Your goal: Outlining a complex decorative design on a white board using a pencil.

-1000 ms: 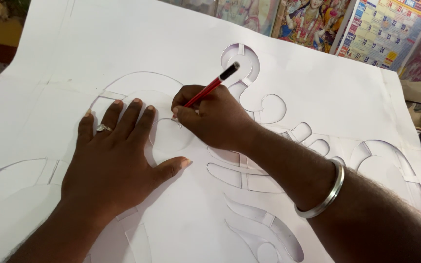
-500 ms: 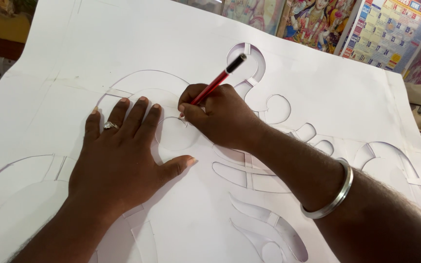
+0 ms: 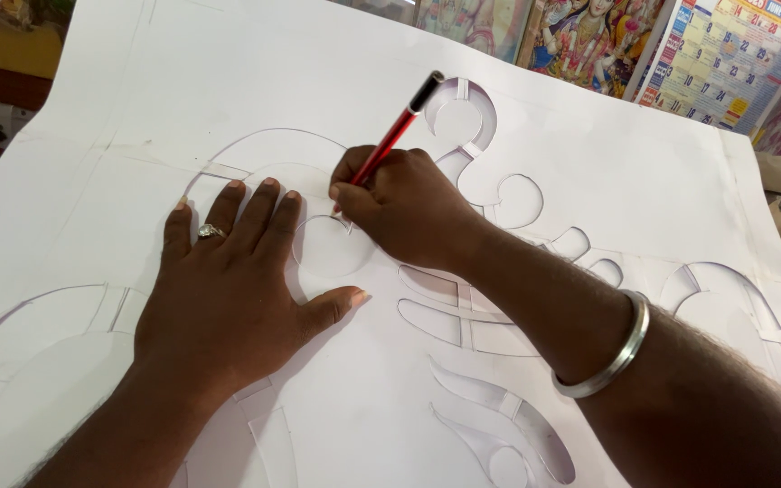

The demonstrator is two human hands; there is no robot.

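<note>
Right hand (image 3: pixel 404 206) pinches a red pencil (image 3: pixel 397 131), tip down on the white stencil (image 3: pixel 589 172) beneath it. Left hand (image 3: pixel 228 289), fingers spread flat, presses the stencil just beside.

Count: 2 hands, 1 pencil, 1 stencil sheet.
1 left hand (image 3: pixel 228 298) at 7 o'clock with 1 ring (image 3: pixel 210 232), 1 right hand (image 3: pixel 404 203) centre gripping 1 red pencil (image 3: pixel 395 134), 1 bangle (image 3: pixel 612 352) at 4 o'clock, 1 white stencil sheet (image 3: pixel 228 81), 1 calendar (image 3: pixel 729 54) at 1 o'clock.
</note>
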